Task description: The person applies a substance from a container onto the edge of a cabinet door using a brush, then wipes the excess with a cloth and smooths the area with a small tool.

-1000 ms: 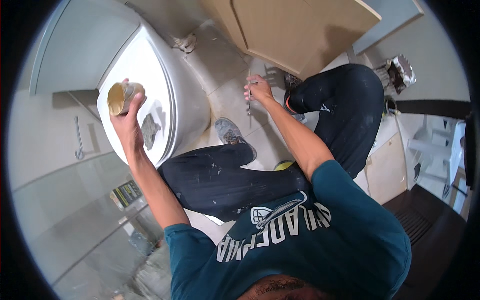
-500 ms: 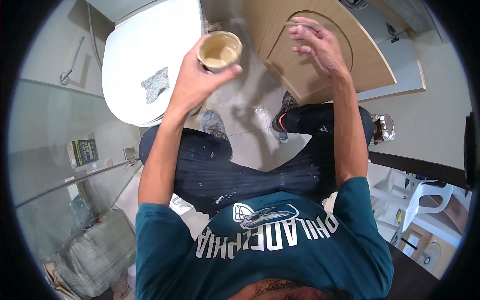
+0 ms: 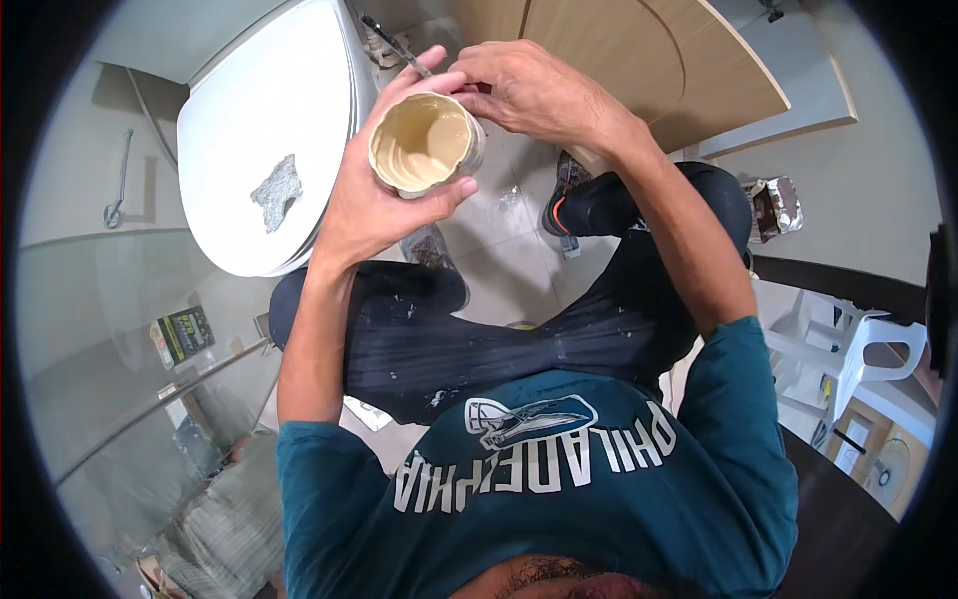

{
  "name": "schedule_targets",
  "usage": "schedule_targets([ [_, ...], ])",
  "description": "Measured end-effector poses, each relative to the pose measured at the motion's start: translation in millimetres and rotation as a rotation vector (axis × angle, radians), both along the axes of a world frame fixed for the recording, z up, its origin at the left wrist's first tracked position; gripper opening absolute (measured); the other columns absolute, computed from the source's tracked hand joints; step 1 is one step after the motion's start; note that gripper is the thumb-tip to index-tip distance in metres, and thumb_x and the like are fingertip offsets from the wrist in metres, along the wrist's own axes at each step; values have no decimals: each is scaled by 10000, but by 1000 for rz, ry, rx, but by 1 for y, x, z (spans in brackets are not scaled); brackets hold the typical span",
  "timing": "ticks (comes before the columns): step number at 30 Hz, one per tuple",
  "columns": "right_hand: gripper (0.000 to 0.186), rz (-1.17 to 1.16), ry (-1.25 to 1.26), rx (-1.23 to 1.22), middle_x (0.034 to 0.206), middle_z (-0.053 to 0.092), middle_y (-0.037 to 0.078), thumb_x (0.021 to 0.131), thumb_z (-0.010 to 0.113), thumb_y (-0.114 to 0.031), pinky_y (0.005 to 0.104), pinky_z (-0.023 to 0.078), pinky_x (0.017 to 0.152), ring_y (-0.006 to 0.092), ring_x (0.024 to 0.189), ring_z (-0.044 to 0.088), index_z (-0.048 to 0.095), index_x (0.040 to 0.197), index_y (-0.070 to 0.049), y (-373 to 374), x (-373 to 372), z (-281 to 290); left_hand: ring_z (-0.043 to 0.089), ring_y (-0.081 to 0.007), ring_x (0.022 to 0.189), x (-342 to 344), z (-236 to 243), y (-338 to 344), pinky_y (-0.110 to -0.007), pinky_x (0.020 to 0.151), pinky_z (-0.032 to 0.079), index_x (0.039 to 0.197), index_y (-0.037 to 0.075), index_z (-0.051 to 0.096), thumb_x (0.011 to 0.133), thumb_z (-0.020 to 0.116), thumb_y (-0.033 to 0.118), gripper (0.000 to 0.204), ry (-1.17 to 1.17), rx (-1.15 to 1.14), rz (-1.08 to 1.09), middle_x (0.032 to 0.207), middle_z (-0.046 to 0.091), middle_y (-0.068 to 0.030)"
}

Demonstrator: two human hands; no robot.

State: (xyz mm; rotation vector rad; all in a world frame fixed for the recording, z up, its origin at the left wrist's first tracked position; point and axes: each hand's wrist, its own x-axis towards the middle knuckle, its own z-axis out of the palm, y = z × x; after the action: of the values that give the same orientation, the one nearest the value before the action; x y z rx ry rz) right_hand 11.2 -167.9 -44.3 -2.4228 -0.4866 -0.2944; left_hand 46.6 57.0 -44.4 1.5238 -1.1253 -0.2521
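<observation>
My left hand (image 3: 349, 190) is wrapped round a cup (image 3: 477, 150) with a wavy rim, tilted so that its inside shows. Smooth beige paste (image 3: 429, 140) coats the cup's inner wall. Against the cup's far right side, my right hand (image 3: 529, 95) has its fingers curled in, close to the left fingertips. What those fingers hold is hidden. A thin dark stick-like tool (image 3: 394, 42) points up and left beside the left fingers. One end goes out of sight by the hands, so I cannot tell which hand bears it.
A toilet with a closed white lid (image 3: 249, 110) stands at the left, with a crumpled grey piece (image 3: 276, 193) lying on it. A light wooden cabinet door (image 3: 619, 45) hangs open at the far right. Grey floor tiles (image 3: 499, 270) show between my shoes. A white chair (image 3: 868, 359) is behind, right.
My right hand has come left from beside the cabinet door to the cup. The cup has shifted slightly nearer. The thin tool, earlier in my right hand, now shows beside the left fingers.
</observation>
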Motion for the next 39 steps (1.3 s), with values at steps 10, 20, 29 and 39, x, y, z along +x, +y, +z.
schedule_targets([
  [10,193,-175,-113,165,807,689,93,1005,641,-228,318,505,607,194,681,638,693,960,-48,-95,-133,66,468,-303,1421,-1,2,4,-436,1175,377,1520,-18,440,803,846,341,899,87,51,168,1596,426,-159],
  [20,514,-1485,184,613,728,677,25,981,638,-523,304,504,671,134,730,669,650,770,-54,-220,-430,-210,547,-323,1332,5,-41,3,-449,1177,372,1538,-55,381,915,741,207,766,187,91,314,1534,470,-197],
  [29,717,-2272,871,522,1140,696,208,713,879,-448,391,543,942,339,1104,678,613,1193,14,-68,-639,-474,552,-326,1321,-30,-31,-25,-472,1159,403,1521,-66,389,942,731,236,737,18,233,345,1500,493,-212],
  [39,1408,-2347,1441,597,1448,488,225,471,956,-684,473,431,1131,360,1361,502,312,1447,101,-62,-601,-469,554,-339,1341,-33,-14,-22,-431,1054,491,1514,-59,388,938,716,349,779,-29,176,401,1487,500,-198],
])
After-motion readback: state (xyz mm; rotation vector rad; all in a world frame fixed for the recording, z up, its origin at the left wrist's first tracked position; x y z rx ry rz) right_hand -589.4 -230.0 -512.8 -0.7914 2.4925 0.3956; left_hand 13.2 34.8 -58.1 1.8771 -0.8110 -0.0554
